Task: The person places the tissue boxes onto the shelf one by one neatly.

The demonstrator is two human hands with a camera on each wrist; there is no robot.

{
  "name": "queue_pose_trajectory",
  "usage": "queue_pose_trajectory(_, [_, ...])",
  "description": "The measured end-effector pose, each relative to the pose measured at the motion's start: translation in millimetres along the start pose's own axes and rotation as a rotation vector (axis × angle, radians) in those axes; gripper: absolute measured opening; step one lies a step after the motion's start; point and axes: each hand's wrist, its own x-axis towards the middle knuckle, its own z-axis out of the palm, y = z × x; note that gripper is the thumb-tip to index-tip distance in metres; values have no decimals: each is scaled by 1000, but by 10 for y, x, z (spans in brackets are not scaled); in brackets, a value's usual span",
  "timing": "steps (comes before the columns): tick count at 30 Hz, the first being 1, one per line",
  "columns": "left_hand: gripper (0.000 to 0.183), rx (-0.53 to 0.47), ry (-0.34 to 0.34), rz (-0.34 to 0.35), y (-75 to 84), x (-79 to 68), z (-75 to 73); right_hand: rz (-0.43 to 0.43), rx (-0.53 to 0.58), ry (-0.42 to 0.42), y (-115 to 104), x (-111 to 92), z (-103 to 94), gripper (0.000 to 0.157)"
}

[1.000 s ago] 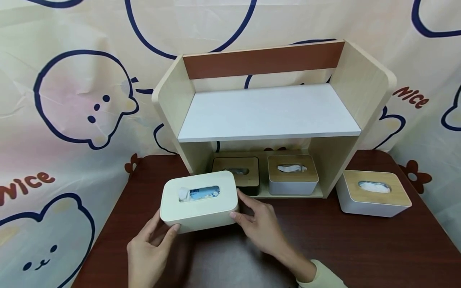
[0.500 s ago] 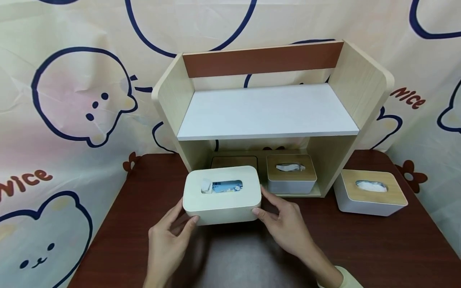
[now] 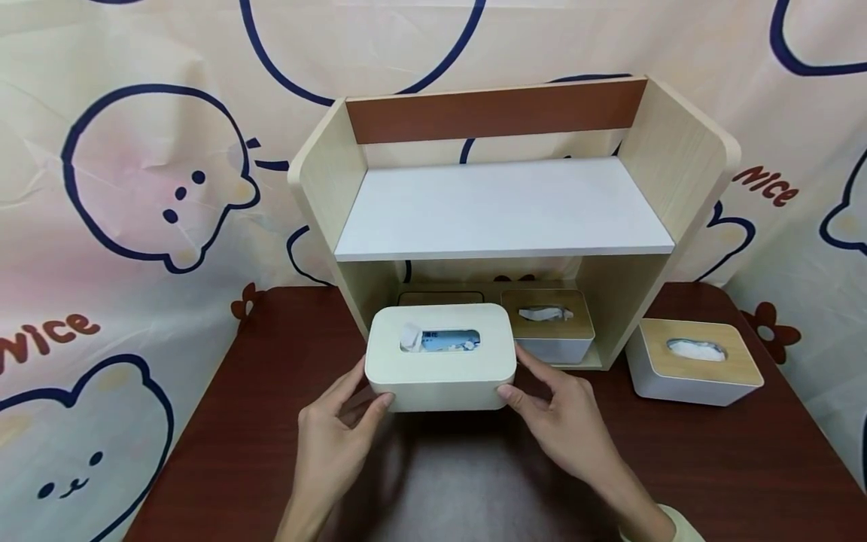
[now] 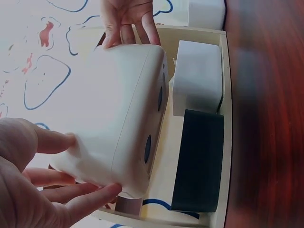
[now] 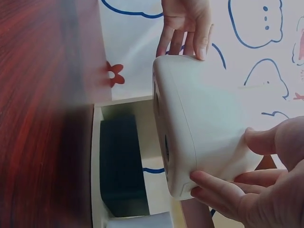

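Both hands hold a cream tissue box (image 3: 440, 369) in the air before the shelf unit. Its oval top slot shows a blue printed packet inside. My left hand (image 3: 335, 436) grips the left end, thumb on the front face and fingers round the side and beneath. At the right end my right hand (image 3: 569, 421) grips it the same way. In the left wrist view the box (image 4: 109, 109) hangs apart from a dark tissue box (image 4: 198, 161) and a white one (image 4: 197, 78) in the lower compartment. From the head view it hides most of the dark box.
A pale wooden shelf unit (image 3: 684, 150) with a white middle shelf (image 3: 504, 211) stands at the back of the dark red table (image 3: 677, 459). To its right sits a wood-lidded white tissue box (image 3: 698, 365). A cartoon-printed cloth (image 3: 169, 316) hangs behind.
Both hands have carried the cream tissue box to the right and slightly up. Its tilt has levelled out, and it now covers more of the dark box behind it.
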Motion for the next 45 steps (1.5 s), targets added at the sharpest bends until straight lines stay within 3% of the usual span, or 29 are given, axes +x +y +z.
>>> queue_pose_trajectory(7, [67, 17, 0, 19, 74, 40, -15, -22, 12, 21, -50, 1, -56, 64])
queue_pose_trajectory(18, [66, 15, 31, 154, 287, 124, -134, -145, 58, 60, -241, 59, -167, 62])
queue_pose_trajectory(24, [67, 33, 53, 175, 420, 158, -219, -160, 86, 50, -374, 75, -220, 63])
queue_pose_trajectory(40, [68, 122, 118, 218, 735, 203, -407, -256, -21, 105, -746, 122, -360, 62])
queue_pose_trajectory(45, [68, 144, 146, 274, 859, 250, -466, -289, -60, 121, -913, 142, -448, 63])
